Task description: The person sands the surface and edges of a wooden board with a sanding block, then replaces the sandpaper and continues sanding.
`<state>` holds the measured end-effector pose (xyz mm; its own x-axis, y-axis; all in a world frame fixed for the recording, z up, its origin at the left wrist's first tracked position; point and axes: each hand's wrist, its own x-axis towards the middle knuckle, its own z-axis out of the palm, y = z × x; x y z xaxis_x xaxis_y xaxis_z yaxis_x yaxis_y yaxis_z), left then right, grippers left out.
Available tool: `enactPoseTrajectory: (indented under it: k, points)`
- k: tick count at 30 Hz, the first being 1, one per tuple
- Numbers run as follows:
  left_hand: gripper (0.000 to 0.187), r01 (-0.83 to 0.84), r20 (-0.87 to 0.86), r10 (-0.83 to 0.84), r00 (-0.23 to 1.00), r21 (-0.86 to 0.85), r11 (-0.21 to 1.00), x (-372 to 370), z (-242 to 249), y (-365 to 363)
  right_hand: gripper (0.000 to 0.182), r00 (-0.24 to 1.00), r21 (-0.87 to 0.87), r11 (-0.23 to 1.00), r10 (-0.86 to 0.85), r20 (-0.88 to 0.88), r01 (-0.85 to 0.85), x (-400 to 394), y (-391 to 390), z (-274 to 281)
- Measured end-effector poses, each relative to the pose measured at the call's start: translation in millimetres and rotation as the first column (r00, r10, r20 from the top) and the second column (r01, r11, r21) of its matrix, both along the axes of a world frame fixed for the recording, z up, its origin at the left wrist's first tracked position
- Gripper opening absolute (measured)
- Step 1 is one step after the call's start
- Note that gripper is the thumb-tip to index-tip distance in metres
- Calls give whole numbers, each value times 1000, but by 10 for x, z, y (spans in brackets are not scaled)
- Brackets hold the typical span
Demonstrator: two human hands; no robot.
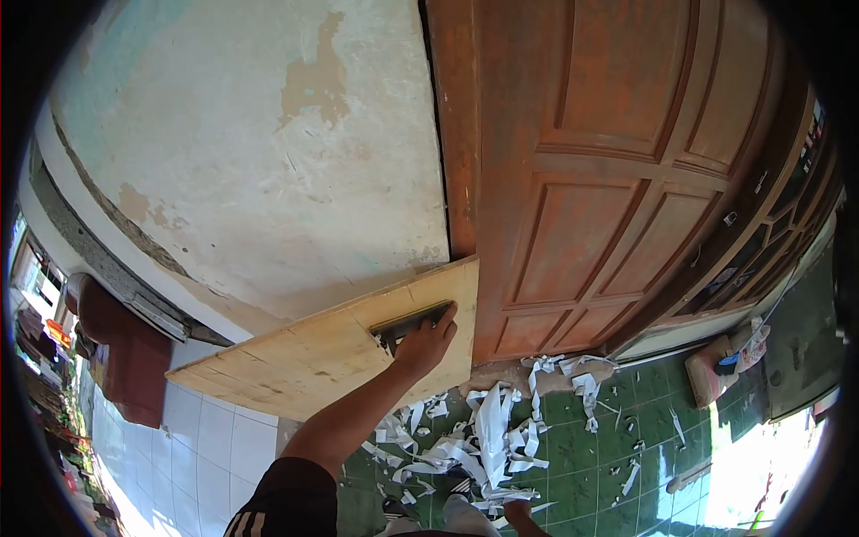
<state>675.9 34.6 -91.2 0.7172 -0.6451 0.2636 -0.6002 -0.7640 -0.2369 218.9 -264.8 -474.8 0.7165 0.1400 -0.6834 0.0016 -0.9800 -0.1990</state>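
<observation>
My left hand (424, 347) reaches up from the lower left and lies at a dark rectangular opening (413, 324) in a pale wooden board (286, 362). Its fingers curl at the opening's right end, gripping the board there. The board is tilted, its upper right corner close to the door frame and its upper edge along the wall. Low at the bottom edge, my right hand (519, 514) is only partly visible, near torn white strips (492, 434). Its fingers are hidden, so whether it holds a strip does not show.
A brown panelled door (582, 224) rises at the right, beside a peeling white wall (224, 134). Torn strips litter the green tiled floor (573, 465) around my feet. A dark red sofa (125, 349) stands left on white tiles (206, 430). Several items lie by the right wall.
</observation>
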Motion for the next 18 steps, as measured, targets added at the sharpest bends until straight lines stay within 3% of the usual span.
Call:
enactPoseTrajectory:
  k: [1, 3, 4, 9, 10, 12, 15, 18]
  points:
    - [29, -15, -11, 16, 1000, 113, 994, -87, -218, 224, 32, 1000, 2, 1000, -18, -9, 18, -35, 23, -34]
    - [28, -36, -129, 48, 991, 88, 995, -98, -358, 318, 31, 999, 16, 999, -38, -36, 39, -87, 125, 21]
    - [27, -51, -189, 64, 980, 76, 996, -140, -397, 340, 31, 990, 13, 996, 86, -111, -85, -19, 120, 267]
    - [27, 5, -22, -6, 1000, -47, 999, 17, -83, -325, 27, 998, 65, 998, 4, 61, -8, -208, 19, 195]
    - [27, 21, -6, -21, 1000, -44, 999, 47, -98, -322, 28, 1000, 32, 999, -20, 3, 20, -201, 8, 142]
    - [27, 45, 11, -45, 999, -42, 998, 4, -180, -264, 29, 989, -39, 997, -67, -129, 62, -271, 6, 103]
    - [28, -2, -30, -1, 1000, -112, 994, -160, -423, 29, 30, 994, -12, 999, 30, -106, -32, -309, 50, 158]
    - [29, -53, -121, 47, 991, -42, 998, -457, -692, 488, 33, 993, -9, 994, 110, -49, -110, -19, 201, 319]
